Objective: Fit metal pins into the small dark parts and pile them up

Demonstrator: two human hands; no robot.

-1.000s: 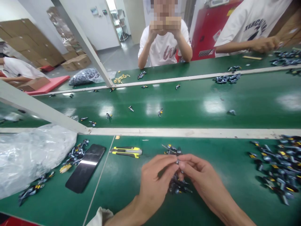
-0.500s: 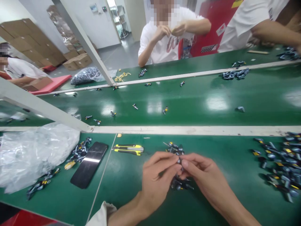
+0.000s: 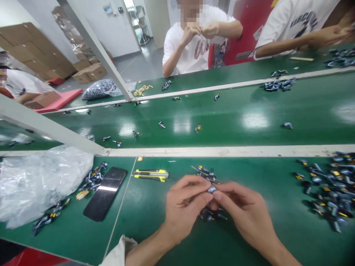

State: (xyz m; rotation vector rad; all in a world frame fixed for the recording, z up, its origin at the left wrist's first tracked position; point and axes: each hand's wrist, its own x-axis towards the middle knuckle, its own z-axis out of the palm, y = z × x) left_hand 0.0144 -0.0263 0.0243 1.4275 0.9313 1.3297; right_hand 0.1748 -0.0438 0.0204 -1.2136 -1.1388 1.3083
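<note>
Between the fingertips of both hands is a small shiny grey-blue part (image 3: 211, 189), mostly covered by the fingers. My left hand (image 3: 184, 207) pinches it from the left, thumb and forefinger together. From the other side my right hand (image 3: 244, 208) grips the same part with thumb and forefinger. Below and behind the hands lies a small pile of similar dark parts (image 3: 213, 215), some with yellow bits. The hands partly hide this pile.
A yellow-black utility knife (image 3: 151, 175) lies left of the hands, with a black phone (image 3: 104, 194) and a clear plastic bag (image 3: 41, 181) further left. A large heap of parts (image 3: 330, 192) is at right. Beyond a white rail (image 3: 194, 152), a green belt (image 3: 235, 114) carries scattered parts; co-workers sit opposite.
My fingers have shifted slightly, and more of the small grey part shows between them. Parts on the belt have moved slightly right. The co-worker at upper right has moved their arms.
</note>
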